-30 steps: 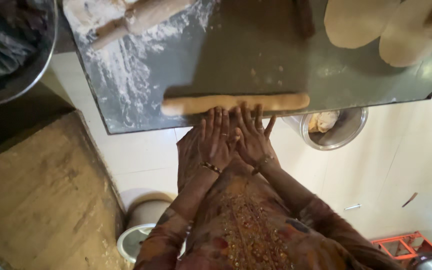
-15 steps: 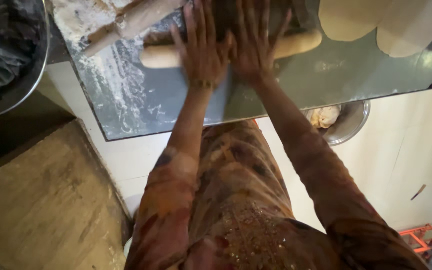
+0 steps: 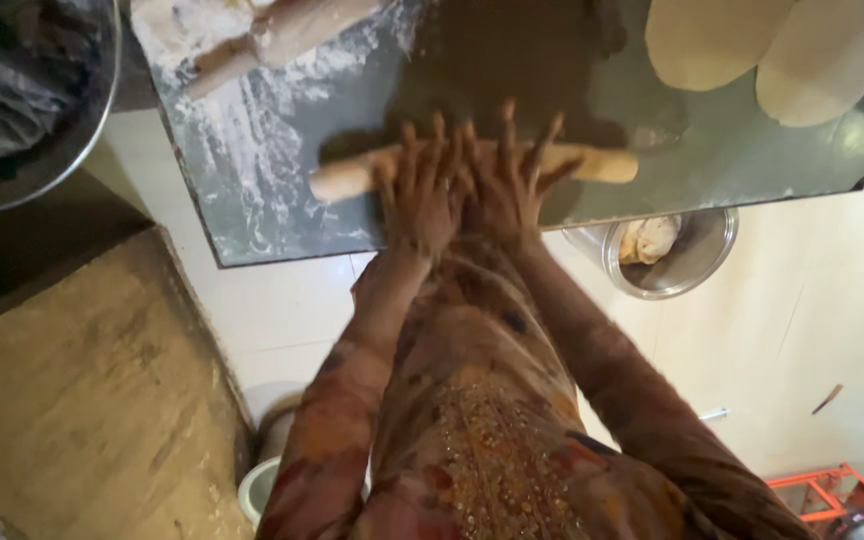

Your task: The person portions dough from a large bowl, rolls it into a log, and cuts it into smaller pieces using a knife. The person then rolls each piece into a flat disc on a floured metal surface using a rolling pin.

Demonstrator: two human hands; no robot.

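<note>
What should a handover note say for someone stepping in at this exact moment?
Left hand and right hand: both flat, fingers spread, pressing on the dough log mid-slab.
Slab: floured on the left; rolling pin at the far left corner; two flat rounds at the far right.
Steel bowl below holds more dough.
Done: two rounds.
Left: the log, not yet divided.

there is one view only, from the person's head, looking steeply down along the chest and both arms. it is near. the table [image 3: 282,170] fills the upper part of the frame, the floor [image 3: 812,330] the lower right.
</note>
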